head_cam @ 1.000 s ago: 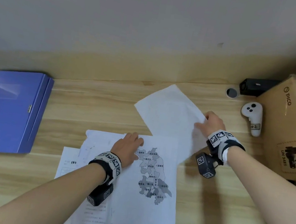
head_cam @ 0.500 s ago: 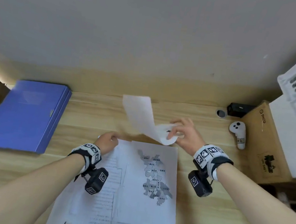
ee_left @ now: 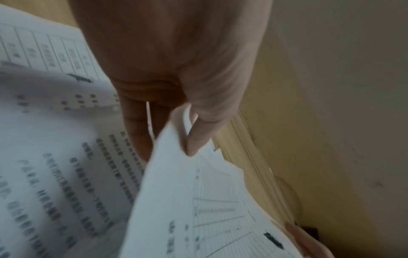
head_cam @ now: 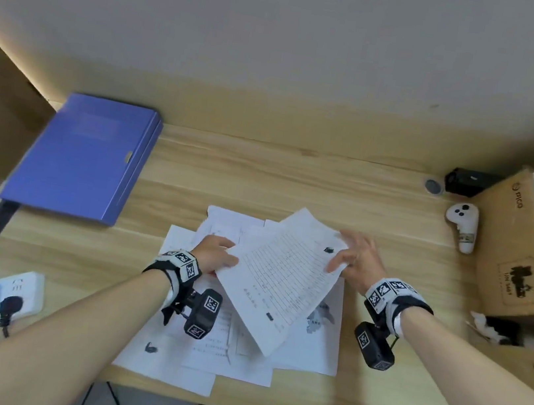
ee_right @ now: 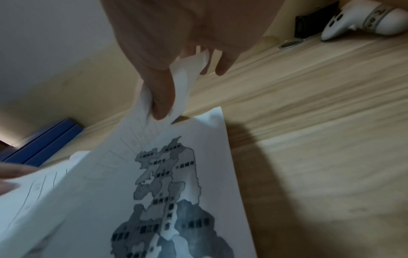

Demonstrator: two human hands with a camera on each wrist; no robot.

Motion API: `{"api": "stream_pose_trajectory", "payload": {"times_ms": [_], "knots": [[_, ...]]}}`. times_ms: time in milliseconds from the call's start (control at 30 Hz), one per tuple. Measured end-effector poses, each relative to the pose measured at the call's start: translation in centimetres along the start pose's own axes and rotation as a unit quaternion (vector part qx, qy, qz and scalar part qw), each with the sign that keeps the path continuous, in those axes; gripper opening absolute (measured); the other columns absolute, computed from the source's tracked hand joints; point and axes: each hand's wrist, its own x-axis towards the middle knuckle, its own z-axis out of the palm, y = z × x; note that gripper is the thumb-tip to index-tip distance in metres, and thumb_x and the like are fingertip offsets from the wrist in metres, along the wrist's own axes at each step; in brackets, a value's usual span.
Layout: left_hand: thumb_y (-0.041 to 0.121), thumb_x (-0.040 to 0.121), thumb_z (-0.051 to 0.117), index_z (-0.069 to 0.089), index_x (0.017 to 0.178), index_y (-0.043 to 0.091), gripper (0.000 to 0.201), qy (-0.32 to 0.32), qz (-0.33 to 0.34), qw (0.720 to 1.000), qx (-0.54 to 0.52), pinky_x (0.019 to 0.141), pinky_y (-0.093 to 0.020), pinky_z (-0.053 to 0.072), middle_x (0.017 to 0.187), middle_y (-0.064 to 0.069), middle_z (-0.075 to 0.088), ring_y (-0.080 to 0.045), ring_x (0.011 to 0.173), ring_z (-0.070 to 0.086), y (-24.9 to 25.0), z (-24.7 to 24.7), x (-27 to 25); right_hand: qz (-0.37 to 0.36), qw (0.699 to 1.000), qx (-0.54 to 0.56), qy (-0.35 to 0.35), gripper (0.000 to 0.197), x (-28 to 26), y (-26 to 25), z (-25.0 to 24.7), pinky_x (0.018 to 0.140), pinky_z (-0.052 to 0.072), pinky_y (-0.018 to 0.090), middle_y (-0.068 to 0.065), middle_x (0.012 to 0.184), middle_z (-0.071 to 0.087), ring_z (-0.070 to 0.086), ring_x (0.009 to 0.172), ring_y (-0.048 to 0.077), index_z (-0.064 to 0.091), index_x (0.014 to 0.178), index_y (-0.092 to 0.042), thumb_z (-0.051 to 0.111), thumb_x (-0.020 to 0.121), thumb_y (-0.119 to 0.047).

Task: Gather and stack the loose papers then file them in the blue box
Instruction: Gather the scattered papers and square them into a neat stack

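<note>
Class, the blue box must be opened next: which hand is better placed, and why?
Left, probably. The left hand pinches the lined sheet on the side nearer the blue box; the right hand, pinching the opposite edge, would have to cross over the papers.

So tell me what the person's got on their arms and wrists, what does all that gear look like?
Both forearms are bare, no sleeves. The left wrist band and right wrist band are black-and-white straps bearing square black-and-white markers. Under each hangs a black boxy camera, left and right, with the same markers. No gloves or cables visible.
</note>
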Motion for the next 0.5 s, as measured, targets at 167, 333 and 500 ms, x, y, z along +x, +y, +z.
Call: {"api": "stream_pose_trajectory", "payload": {"times_ms": [167,333,500], "knots": [[-0.004,0.085,0.055,0.061,0.066,0.01,0.024,0.037,0.107,0.979,0.171,0.054,-0.022,0.033,0.067,0.002,0.052,-0.015,0.061,0.048,1.6,0.2,-0.2,0.017,0.999,-0.04,-0.033,0.053,-0.9,0.4,-0.1,0.115,0.024,0.043,-0.005,0.143,0.045,0.027,0.135,0.019,0.075,0.083,-0.033,0.049,0.071,0.012],[0.005,0.089,0.052,0.073,0.099,0.014,0.025,-0.026,0.167,0.934,0.316,0.067,-0.025,0.04,0.088,0.001,0.064,-0.02,0.083,0.059,6.0,0.3,-0.1,0.019,1.0,-0.017,-0.017,0.052,-0.1,-1.1,-1.8,0.115,0.023,0.044,-0.002,0.152,0.034,0.025,0.141,0.021,0.055,0.129,-0.027,0.066,0.078,-0.021],[0.013,0.086,0.057,0.075,0.097,0.02,0.023,-0.104,0.206,0.891,0.391,0.076,-0.034,0.053,0.097,-0.001,0.073,-0.023,0.09,0.067,10.8,3.4,0.0,0.027,0.989,0.096,-0.106,0.051,0.4,-3.0,-1.2,0.087,0.05,0.031,-0.01,0.105,0.067,0.062,0.095,0.009,0.064,0.112,-0.029,0.075,0.069,-0.054]]}}
